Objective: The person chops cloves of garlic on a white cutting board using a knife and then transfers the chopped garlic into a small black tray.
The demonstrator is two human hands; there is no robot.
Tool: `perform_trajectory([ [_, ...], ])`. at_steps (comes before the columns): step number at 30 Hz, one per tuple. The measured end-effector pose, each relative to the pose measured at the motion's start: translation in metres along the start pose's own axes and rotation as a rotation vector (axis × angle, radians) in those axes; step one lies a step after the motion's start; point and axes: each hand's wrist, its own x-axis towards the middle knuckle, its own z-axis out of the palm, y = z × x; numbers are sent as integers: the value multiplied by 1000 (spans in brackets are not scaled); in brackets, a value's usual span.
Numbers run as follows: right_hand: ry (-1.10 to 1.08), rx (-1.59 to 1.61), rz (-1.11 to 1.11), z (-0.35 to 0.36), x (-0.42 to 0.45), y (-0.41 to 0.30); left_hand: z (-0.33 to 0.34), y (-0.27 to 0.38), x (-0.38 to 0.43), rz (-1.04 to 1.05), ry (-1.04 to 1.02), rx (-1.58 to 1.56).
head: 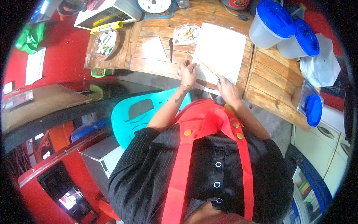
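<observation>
A white rectangular sheet or board lies on the wooden table. At its lower left edge is my left hand, fingers curled; whether it grips something small cannot be told. My right hand is at the board's lower edge, its fingertips on the near end of a long, thin, pale yellowish strip that slants across the board. Between my hands, a white curved band runs along the table's front edge. Beyond my left hand sit a clear bag of small pale pieces and a black pen or marker.
White paper and a wicker basket of small items are on the left. A dial scale stands at the back. Blue-lidded plastic tubs occupy the right. A turquoise plastic chair is beside my left arm.
</observation>
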Motion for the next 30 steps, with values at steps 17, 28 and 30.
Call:
perform_trajectory([
  [17,-11,-92,-105,17,-7,33,-1,-13,1,-52,40,35],
  [28,-21,70,15,-11,13,41,-12,8,25,116,-56,86],
  [30,63,265,61,-3,11,49,-20,23,17,273,-5,335],
])
